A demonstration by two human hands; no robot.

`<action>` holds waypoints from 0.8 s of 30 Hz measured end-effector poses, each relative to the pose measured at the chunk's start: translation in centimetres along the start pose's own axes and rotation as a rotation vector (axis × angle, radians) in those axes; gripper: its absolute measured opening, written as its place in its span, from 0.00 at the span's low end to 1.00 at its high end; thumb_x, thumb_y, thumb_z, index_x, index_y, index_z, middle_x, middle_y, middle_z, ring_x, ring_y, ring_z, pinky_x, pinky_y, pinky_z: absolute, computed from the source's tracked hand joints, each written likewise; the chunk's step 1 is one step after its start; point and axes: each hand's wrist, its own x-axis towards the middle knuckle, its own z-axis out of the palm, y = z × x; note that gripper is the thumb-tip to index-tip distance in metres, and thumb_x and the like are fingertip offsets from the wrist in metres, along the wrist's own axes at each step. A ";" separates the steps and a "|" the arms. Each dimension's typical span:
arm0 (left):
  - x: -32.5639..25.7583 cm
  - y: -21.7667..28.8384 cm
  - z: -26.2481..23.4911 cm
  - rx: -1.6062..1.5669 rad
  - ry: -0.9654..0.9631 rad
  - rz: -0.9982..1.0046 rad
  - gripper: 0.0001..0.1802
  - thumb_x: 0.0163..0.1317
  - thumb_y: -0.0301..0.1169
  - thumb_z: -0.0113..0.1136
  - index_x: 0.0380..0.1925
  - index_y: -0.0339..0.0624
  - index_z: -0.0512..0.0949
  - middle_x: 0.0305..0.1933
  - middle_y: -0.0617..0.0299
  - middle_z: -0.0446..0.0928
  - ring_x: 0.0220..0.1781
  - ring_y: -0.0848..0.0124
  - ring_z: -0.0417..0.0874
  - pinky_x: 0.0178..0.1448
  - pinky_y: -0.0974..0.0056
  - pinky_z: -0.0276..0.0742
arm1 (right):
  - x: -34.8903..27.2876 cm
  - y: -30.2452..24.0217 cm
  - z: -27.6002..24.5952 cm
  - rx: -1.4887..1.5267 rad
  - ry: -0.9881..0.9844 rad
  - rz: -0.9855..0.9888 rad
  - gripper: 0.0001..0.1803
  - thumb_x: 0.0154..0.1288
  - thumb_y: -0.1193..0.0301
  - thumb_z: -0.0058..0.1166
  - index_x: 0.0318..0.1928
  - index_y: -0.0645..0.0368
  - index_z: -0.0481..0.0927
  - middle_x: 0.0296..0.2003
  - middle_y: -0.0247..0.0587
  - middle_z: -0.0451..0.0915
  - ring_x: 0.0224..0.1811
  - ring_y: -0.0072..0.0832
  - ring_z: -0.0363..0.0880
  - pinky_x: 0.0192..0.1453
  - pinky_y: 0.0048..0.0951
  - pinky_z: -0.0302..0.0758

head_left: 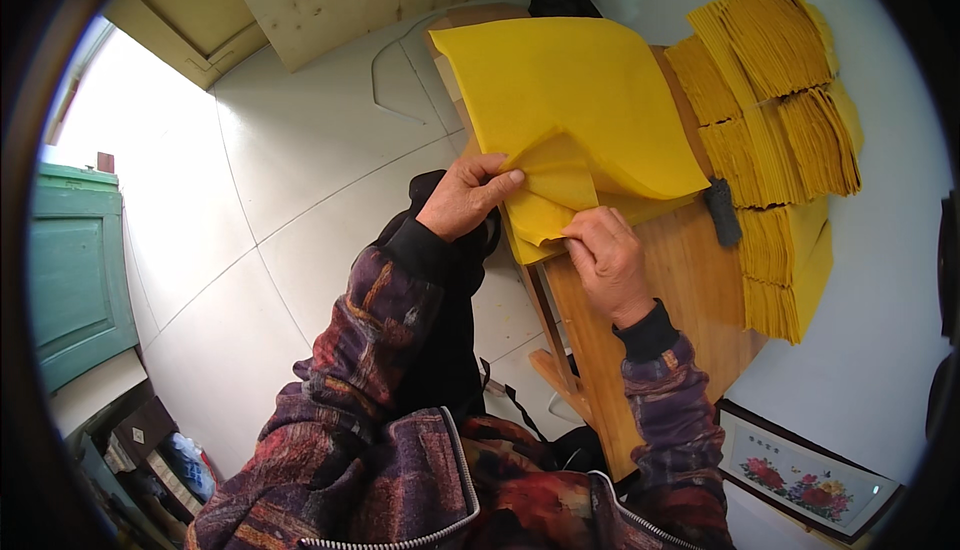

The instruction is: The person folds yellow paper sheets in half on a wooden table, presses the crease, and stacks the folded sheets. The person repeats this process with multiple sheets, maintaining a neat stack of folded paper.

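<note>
Head view: in the middle of the frame my left hand (462, 196) pinches the folded corner of a thin yellow paper sheet (575, 110), thumb on top, fingers curled beneath. My right hand (606, 258) lies just beside it to the right, fingers closed and pressing down on the lower fold of that same sheet. The paper is soft and matte, curving up in a broad wave toward the top of the frame, and it rests on a pile of like sheets at the edge of a bare wooden table (690, 290) with a smooth, pale grain.

At the upper right lie stacks of folded yellow paper (775, 100), fanned and ridged along their edges. A small dark block (722, 212) sits on the table between the sheet and those stacks. Lower right, a framed flower picture (805, 475) leans low. At the left edge stands a green cabinet (75, 270) on pale floor tiles (290, 170).
</note>
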 end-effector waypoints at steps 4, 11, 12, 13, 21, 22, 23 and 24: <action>-0.1 0.1 0.0 -0.023 -0.020 -0.002 0.13 0.68 0.31 0.54 0.44 0.31 0.78 0.42 0.67 0.79 0.45 0.78 0.75 0.52 0.71 0.71 | 0.7 0.2 -0.6 0.229 -0.070 0.160 0.06 0.53 0.82 0.57 0.32 0.62 0.76 0.31 0.41 0.75 0.34 0.38 0.75 0.38 0.31 0.73; -0.4 1.4 0.0 0.056 -0.009 -0.072 0.14 0.64 0.28 0.54 0.47 0.32 0.77 0.44 0.65 0.78 0.47 0.77 0.74 0.54 0.71 0.70 | 0.9 1.2 -1.1 0.440 -0.142 0.303 0.04 0.55 0.80 0.59 0.32 0.65 0.77 0.30 0.40 0.77 0.33 0.28 0.76 0.38 0.26 0.73; -0.5 1.7 0.0 0.009 -0.052 -0.060 0.15 0.61 0.26 0.53 0.47 0.32 0.76 0.44 0.64 0.78 0.47 0.76 0.75 0.55 0.71 0.70 | 0.8 1.4 -0.9 0.455 -0.121 0.312 0.05 0.55 0.80 0.59 0.32 0.65 0.77 0.30 0.41 0.78 0.33 0.28 0.77 0.38 0.26 0.73; -0.6 2.0 -0.1 -0.029 -0.087 -0.061 0.16 0.59 0.24 0.52 0.48 0.33 0.76 0.44 0.63 0.78 0.47 0.75 0.75 0.55 0.71 0.70 | 0.6 1.5 -0.8 0.468 -0.107 0.325 0.05 0.56 0.79 0.59 0.33 0.66 0.78 0.30 0.41 0.79 0.33 0.28 0.77 0.38 0.26 0.73; -0.2 1.2 0.6 -0.041 -0.020 -0.044 0.13 0.59 0.22 0.53 0.44 0.32 0.78 0.42 0.63 0.79 0.45 0.75 0.77 0.52 0.72 0.72 | 0.2 0.9 -0.8 0.398 -0.112 0.403 0.10 0.55 0.78 0.61 0.39 0.66 0.78 0.35 0.44 0.78 0.36 0.33 0.78 0.41 0.28 0.74; -0.1 0.9 0.6 -0.014 -0.001 -0.032 0.12 0.61 0.24 0.55 0.44 0.32 0.78 0.42 0.64 0.79 0.44 0.76 0.77 0.51 0.72 0.72 | 0.1 0.6 -0.8 0.363 -0.115 0.423 0.12 0.54 0.78 0.61 0.40 0.65 0.77 0.37 0.45 0.78 0.38 0.34 0.78 0.42 0.29 0.75; -0.1 0.7 0.6 0.002 0.007 -0.007 0.11 0.63 0.26 0.56 0.43 0.31 0.78 0.41 0.65 0.79 0.43 0.77 0.77 0.50 0.72 0.73 | 0.1 0.1 -0.5 0.296 -0.041 0.363 0.13 0.53 0.78 0.61 0.41 0.64 0.77 0.40 0.45 0.77 0.40 0.36 0.77 0.43 0.30 0.74; 0.0 0.5 0.6 0.028 0.023 -0.018 0.12 0.64 0.28 0.56 0.44 0.31 0.78 0.40 0.65 0.79 0.42 0.77 0.76 0.49 0.72 0.73 | 0.0 -0.2 -0.2 0.231 0.033 0.304 0.14 0.53 0.78 0.62 0.42 0.62 0.78 0.43 0.45 0.75 0.43 0.37 0.76 0.45 0.31 0.74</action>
